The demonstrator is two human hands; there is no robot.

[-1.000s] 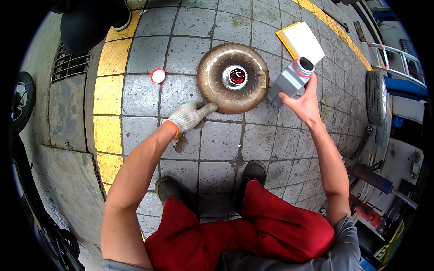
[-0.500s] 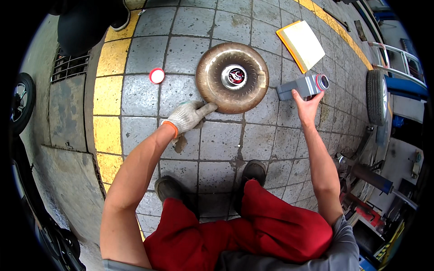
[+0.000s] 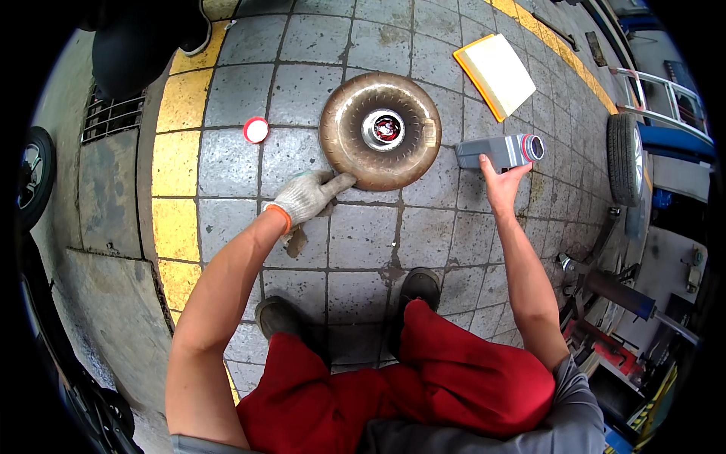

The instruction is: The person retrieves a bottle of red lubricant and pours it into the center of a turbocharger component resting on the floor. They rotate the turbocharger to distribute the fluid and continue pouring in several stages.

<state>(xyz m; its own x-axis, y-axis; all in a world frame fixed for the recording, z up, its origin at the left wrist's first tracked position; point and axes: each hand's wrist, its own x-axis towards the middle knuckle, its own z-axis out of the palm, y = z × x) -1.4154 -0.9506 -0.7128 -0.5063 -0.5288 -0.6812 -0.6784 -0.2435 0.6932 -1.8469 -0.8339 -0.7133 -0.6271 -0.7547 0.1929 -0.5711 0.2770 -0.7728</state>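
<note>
A round brown metal torque converter (image 3: 344, 155) lies on the tiled floor ahead of me, red fluid (image 3: 388, 129) visible in its central hub. My left hand (image 3: 305, 198), in a pale knit glove with an orange cuff, grips its near-left rim; one finger lies along the edge and the others are curled and partly hidden. To the right, my bare right hand (image 3: 503, 181) is wrapped round a grey plastic bottle (image 3: 491, 152). The bottle is tipped on its side with its uncapped, red-ringed mouth to the right, apart from the converter. A red cap with a white inside (image 3: 255, 130) lies left of the converter.
A panel air filter with an orange edge (image 3: 497, 78) lies at the far right. A wheel (image 3: 625, 160) and metal equipment (image 3: 620, 291) stand along the right side. At the left are a floor grate (image 3: 113, 116) and another wheel (image 3: 36, 178). Another person's shoe (image 3: 198, 34) shows far left.
The whole view has shifted slightly. The bottle has turned a little in my right hand, its mouth dipping nearer to level. My left hand stays at the converter's rim.
</note>
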